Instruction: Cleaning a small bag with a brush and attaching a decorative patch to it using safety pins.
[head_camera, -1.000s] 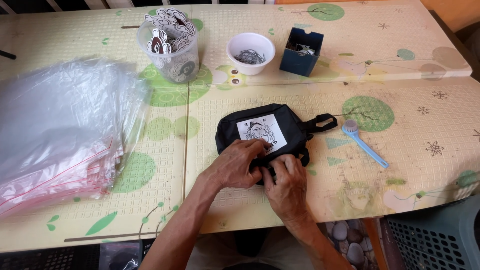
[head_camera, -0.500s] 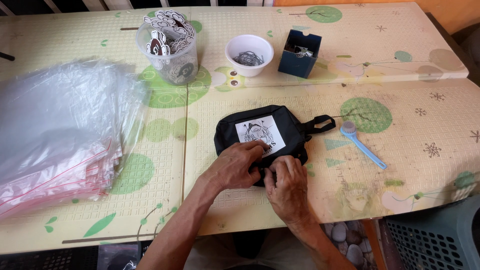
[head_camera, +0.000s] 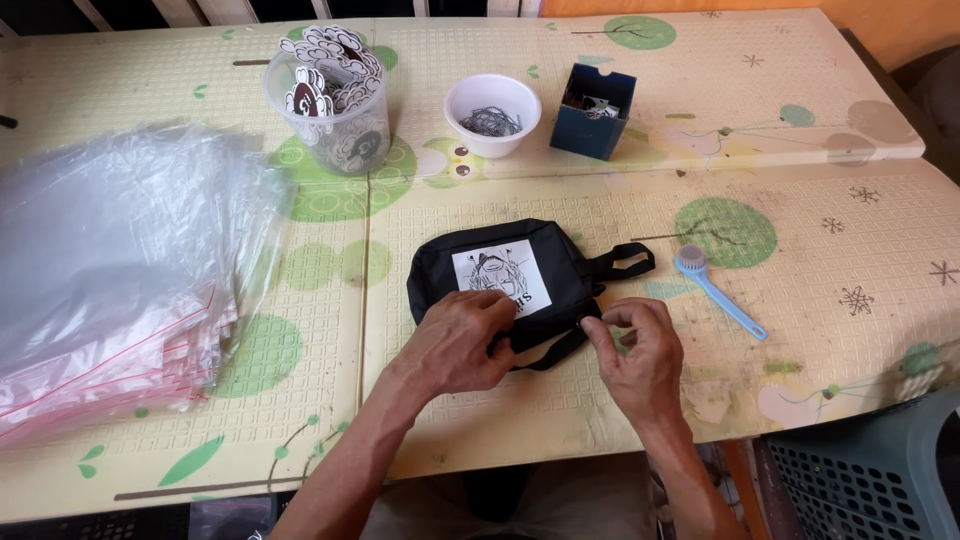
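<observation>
Small home packing workshop, foam-mat table (head_camera: 800, 330), stack of clear zip bags (head_camera: 110, 290), tub of stickers (head_camera: 335, 95), bowl of fasteners (head_camera: 492, 115)

Bare worktop (head_camera: 820, 330) lies open right of the blue brush (head_camera: 716, 291). The stack of plastic bags (head_camera: 110, 270) blocks the left; the sticker tub (head_camera: 330, 100), white bowl (head_camera: 492, 113) and blue box (head_camera: 594, 110) line the far side.
</observation>
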